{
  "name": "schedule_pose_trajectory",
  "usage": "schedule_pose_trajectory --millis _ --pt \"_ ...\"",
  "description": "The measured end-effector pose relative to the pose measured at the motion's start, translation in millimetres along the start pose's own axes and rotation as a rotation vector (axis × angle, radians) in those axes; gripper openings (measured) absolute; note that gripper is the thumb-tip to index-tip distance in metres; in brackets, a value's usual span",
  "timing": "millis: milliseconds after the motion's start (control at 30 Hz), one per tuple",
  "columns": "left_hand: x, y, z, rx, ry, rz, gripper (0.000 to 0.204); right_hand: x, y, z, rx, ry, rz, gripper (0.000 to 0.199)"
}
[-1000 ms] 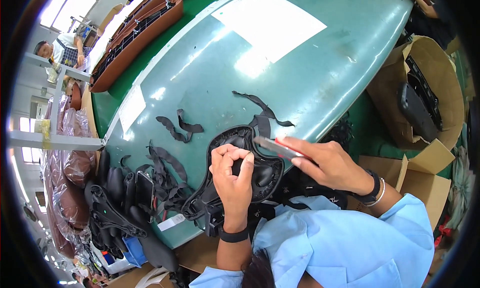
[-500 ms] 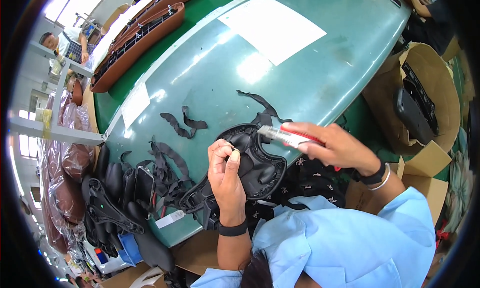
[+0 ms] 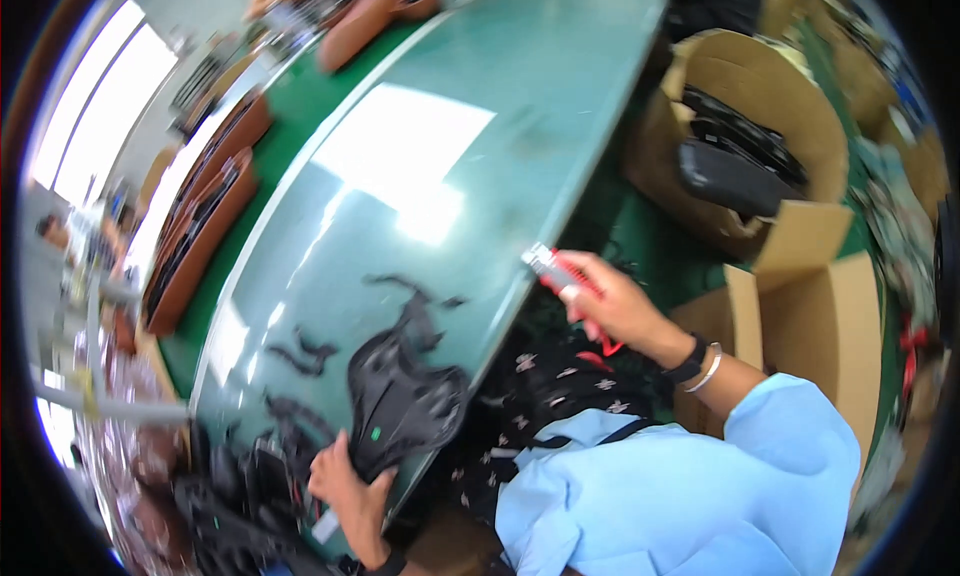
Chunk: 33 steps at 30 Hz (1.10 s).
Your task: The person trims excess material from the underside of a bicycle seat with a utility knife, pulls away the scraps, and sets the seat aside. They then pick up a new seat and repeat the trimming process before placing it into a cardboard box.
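Note:
On the table's near edge lies a black moulded part (image 3: 410, 401) with a small green mark on its upward face. My left hand (image 3: 350, 491) holds its lower end between thumb and fingers. A black strap (image 3: 418, 314) trails at the part's far end, on the tabletop. My right hand (image 3: 625, 311) grips a red utility knife (image 3: 575, 281), raised near the table's right edge and apart from the part. Black strap pieces (image 3: 303, 354) lie to the left of the part.
White paper (image 3: 405, 141) lies on the green table (image 3: 520, 106). More black parts (image 3: 235, 506) are piled at lower left. To the right stand a round carton (image 3: 660, 141) with black parts and an open box (image 3: 850, 326). Brown padded pieces (image 3: 205, 236) lie beyond the table.
The black part has been turned from its hollow side to its other face. My left hand has gone to its lower end. The knife has moved away from the strap. The whole view has shifted.

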<state>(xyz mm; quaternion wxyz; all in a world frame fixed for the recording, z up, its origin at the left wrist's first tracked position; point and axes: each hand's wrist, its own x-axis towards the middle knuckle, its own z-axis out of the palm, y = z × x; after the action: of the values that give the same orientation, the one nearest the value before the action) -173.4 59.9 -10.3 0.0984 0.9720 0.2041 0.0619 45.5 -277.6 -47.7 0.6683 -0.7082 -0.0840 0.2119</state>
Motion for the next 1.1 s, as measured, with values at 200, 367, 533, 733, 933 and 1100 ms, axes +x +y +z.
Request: schedule_pose_trajectory --millis 200,367,533,733,933,1100 --pt "42 113 19 -0.607 0.102 0.102 0.061 -45 62 -1 0.173 0.113 0.174 0.048" --pt "42 249 16 -0.843 -0.14 0.914 0.068 -86 64 20 -0.071 -0.108 -0.114 0.039" --pt "17 212 44 -1.033 -0.129 0.54 0.019 -51 55 24 0.215 0.199 -0.09 0.043" --pt "-47 144 74 -1.608 0.06 -0.266 0.035 -53 10 128 -0.038 -0.341 -0.288 0.045" --pt "-107 69 40 -1.62 0.897 -0.586 0.013 -35 -41 250 -0.286 -0.771 -0.929 0.032" --pt "-145 -22 18 -0.865 0.884 -0.751 0.014 12 -27 358 -0.465 -0.917 -1.002 0.017"
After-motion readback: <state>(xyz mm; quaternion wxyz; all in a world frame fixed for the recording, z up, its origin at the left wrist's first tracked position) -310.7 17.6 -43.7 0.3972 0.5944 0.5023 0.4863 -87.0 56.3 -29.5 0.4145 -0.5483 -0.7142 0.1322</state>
